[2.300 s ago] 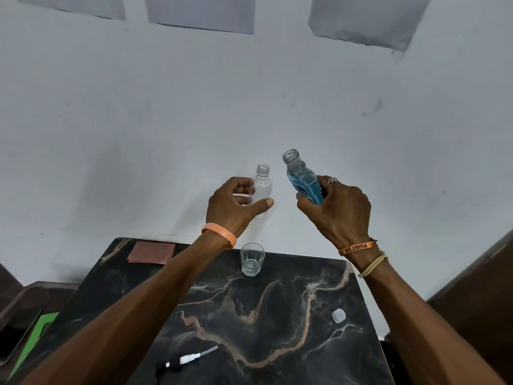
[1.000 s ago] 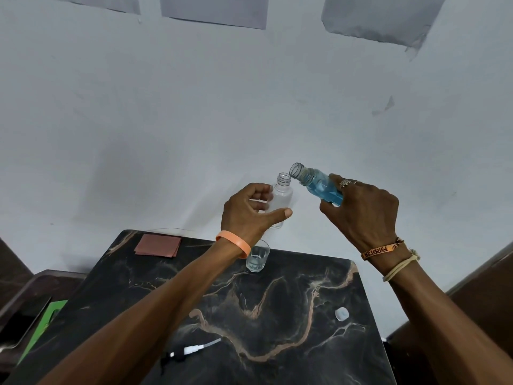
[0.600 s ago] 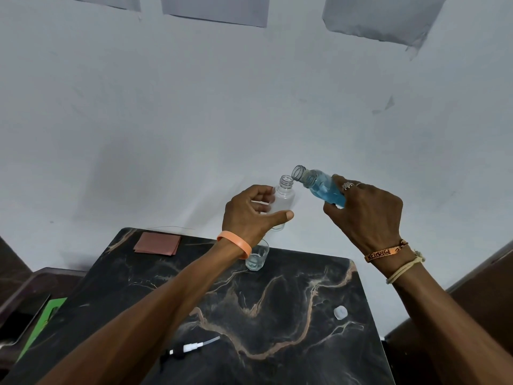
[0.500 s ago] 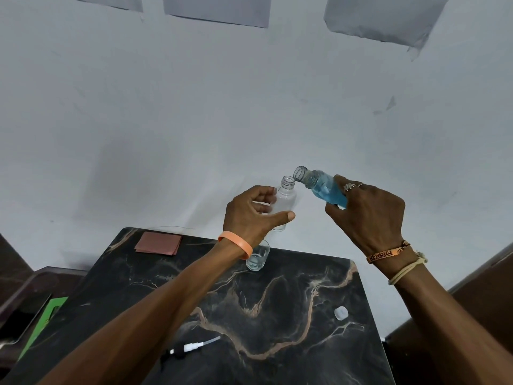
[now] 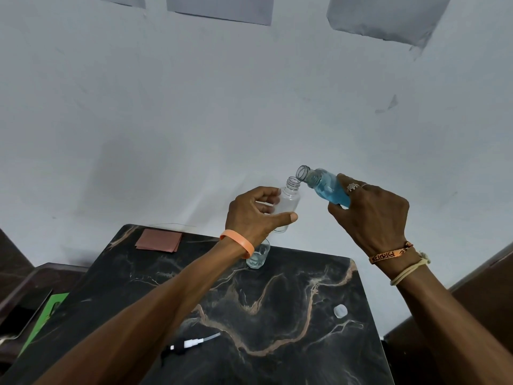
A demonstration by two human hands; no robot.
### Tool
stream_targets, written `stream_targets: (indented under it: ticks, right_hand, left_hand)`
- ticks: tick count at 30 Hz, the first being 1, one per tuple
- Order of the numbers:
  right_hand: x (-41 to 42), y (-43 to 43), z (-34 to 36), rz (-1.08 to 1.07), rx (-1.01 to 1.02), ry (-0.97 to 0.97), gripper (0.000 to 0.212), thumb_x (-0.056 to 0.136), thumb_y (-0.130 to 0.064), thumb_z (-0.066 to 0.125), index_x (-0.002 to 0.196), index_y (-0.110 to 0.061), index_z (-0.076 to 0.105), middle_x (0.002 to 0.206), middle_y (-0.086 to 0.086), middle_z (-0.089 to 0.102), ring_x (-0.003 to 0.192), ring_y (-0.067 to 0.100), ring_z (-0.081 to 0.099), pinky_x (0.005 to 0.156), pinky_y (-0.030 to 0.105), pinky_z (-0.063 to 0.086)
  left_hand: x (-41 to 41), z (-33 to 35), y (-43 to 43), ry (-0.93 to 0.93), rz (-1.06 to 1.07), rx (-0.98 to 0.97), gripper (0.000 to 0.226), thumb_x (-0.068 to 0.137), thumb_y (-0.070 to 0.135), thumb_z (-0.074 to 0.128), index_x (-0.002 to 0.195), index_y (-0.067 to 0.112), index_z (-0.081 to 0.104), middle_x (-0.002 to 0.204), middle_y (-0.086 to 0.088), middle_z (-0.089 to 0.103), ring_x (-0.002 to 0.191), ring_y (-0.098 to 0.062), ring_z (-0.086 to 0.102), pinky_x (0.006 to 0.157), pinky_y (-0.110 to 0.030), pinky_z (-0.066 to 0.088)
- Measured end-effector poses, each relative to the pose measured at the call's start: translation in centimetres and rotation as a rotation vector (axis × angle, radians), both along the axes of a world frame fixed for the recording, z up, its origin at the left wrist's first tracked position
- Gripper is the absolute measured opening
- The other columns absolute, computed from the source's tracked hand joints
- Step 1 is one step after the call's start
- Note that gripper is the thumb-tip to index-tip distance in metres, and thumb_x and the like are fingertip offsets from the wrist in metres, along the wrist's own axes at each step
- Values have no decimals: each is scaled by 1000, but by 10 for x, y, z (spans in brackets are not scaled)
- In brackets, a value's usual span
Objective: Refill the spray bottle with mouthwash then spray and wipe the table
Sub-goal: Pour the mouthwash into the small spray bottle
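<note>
My left hand (image 5: 254, 215) grips a small clear spray bottle (image 5: 288, 201), uncapped and nearly upright, above the far edge of the black marble table (image 5: 277, 315). My right hand (image 5: 372, 215) holds a mouthwash bottle (image 5: 324, 186) with blue liquid, tilted left so its open mouth sits just above and beside the spray bottle's neck. No stream of liquid is visible. The spray pump head (image 5: 191, 343) with its tube lies on the table near me. A folded brown cloth (image 5: 159, 240) lies at the table's far left corner.
A small clear glass (image 5: 258, 255) stands at the table's far edge under my left wrist. A white cap (image 5: 340, 311) lies on the right side. A green item (image 5: 47, 309) and a dark tray sit left of the table. A white wall is behind.
The mouthwash bottle has tipped from nearly upright to leaning left, and its mouth has come close to the spray bottle's neck. Both hands have shifted slightly right.
</note>
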State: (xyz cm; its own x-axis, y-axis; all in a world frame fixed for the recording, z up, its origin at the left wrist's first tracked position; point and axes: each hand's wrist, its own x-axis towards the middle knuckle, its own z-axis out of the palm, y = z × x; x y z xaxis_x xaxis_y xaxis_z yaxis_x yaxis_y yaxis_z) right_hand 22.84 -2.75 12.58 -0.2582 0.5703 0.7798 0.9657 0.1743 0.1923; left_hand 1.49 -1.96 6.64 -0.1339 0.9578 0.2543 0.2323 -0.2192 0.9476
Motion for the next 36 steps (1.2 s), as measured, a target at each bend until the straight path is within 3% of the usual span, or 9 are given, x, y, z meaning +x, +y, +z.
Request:
stream_targets:
  ticks: [15,29,36]
  right_hand:
    - [1,-1,2,14,33,-33,54,64,-32,88,109,-7,74,88,13,76,64,35,70,55,30,51]
    - [0,-4,6,22,59,-46,54,61,-33,89,107,-7,75,87,13,76,63,34,70,55,30,52]
    - [0,-5,8,30,68,-56,55,62,-33,89,108,-6,74,87,14,75,64,35,70,56,32,53]
  left_hand:
    - [0,4,-5,14,10,6,62,58,43,91,113,25,69,103,7,73,86,-9,70,78,-32,61]
    - [-2,6,-8,16,10,27,59,57,45,91,110,29,69,99,12,72,83,-2,69,73,-23,60]
    - [-2,6,-8,-3,9,31,60,56,43,92,110,27,71,98,13,73,81,-3,70,76,-28,61]
